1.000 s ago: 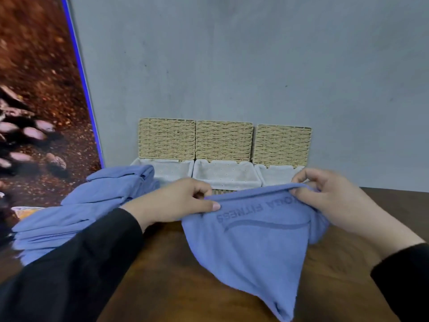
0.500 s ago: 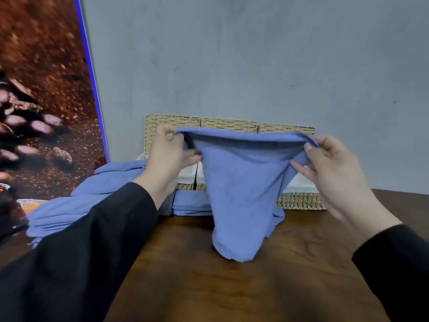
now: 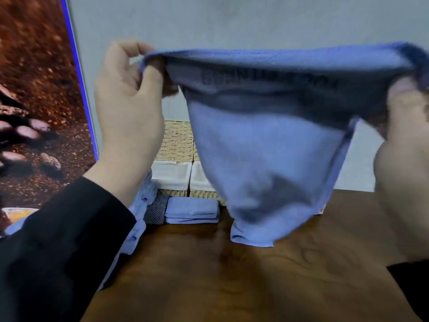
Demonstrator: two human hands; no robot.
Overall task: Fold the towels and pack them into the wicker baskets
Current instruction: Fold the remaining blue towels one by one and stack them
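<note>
place: staged indoor set | wooden table (image 3: 232, 287); bare grey wall (image 3: 232, 19); printed backdrop (image 3: 34, 89)

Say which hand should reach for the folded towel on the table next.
Probably left. The left hand hangs nearer the folded towel, which lies lower left of the held towel; the right hand is far across.

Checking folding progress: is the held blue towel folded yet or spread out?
Spread, not folded: both hands pinch the blue towel's top edge, lifted, its tip hanging above the table.
</note>
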